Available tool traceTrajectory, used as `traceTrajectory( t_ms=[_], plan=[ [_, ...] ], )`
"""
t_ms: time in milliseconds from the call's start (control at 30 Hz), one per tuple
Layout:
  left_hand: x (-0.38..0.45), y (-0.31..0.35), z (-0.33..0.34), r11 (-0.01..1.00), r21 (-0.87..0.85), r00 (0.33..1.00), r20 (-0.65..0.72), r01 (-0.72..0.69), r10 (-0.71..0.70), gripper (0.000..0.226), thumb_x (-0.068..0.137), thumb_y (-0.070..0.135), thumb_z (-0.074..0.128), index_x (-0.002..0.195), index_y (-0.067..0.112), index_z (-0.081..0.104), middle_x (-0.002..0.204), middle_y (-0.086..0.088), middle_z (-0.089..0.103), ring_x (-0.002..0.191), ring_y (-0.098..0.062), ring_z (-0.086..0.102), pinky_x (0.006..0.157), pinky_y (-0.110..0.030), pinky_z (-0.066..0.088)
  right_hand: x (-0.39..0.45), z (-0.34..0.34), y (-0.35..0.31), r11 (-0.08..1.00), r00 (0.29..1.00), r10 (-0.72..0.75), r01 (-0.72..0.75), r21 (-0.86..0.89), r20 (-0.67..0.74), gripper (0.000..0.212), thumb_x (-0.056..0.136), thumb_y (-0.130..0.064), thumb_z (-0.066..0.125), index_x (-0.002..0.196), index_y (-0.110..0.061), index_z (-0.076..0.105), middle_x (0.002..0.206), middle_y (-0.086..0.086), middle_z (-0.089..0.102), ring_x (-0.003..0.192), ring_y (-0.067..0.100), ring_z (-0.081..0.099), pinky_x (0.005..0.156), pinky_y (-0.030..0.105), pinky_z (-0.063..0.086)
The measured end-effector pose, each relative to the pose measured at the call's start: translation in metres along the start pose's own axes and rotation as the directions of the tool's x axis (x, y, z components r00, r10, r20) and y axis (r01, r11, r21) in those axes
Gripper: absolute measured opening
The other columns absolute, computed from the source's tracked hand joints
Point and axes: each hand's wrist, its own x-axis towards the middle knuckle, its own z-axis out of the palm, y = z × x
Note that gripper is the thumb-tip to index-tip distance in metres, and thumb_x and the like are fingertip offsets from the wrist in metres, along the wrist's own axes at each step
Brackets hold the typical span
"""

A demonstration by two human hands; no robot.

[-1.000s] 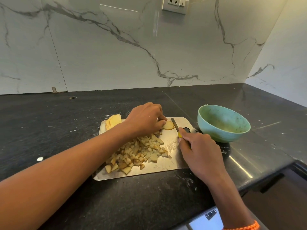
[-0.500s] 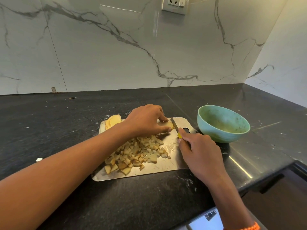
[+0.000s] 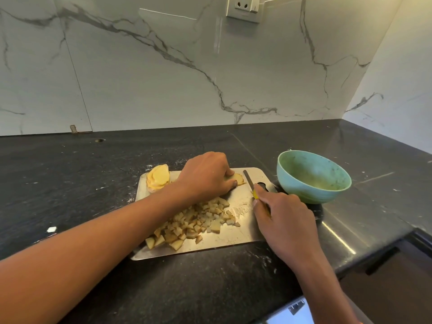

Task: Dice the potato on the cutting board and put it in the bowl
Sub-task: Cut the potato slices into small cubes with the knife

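Note:
A metal cutting board (image 3: 236,242) lies on the black counter. A pile of diced potato (image 3: 194,223) covers its near-left part. Stacked potato slices (image 3: 159,177) sit at its far left corner. My left hand (image 3: 205,176) holds a potato slice (image 3: 238,177) down near the board's far edge, fingers curled over it. My right hand (image 3: 282,218) grips a knife (image 3: 249,182) with a yellow handle, blade pointing away just right of that slice. The teal bowl (image 3: 313,176) stands right of the board and looks empty apart from residue.
The black stone counter (image 3: 93,183) extends left and back to a marble wall with a socket (image 3: 243,8). The counter's front edge runs diagonally at the lower right. A small white scrap (image 3: 51,229) lies on the counter at the left.
My left hand has shifted the potato slice slightly and tightened over it. The right hand and knife have barely moved.

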Motion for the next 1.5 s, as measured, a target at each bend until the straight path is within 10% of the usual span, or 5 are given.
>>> traceTrajectory(
  t_ms=[1500],
  plan=[
    [0.0,0.008,-0.002,0.997,-0.045,0.997,-0.031,0.067,-0.069,0.04,0.09,0.059,0.074,0.115,0.028,0.08,0.108,0.017,0.074,0.088,-0.006,0.064,0.066,-0.027,0.053,-0.029,-0.011,-0.004,0.996,0.99,-0.091,0.091,0.007,0.103,0.05,0.106,-0.037,0.038,0.156,-0.036,0.039,0.098,-0.011,0.068,0.086,0.009,0.057,0.076,0.036,0.052]
  ],
)
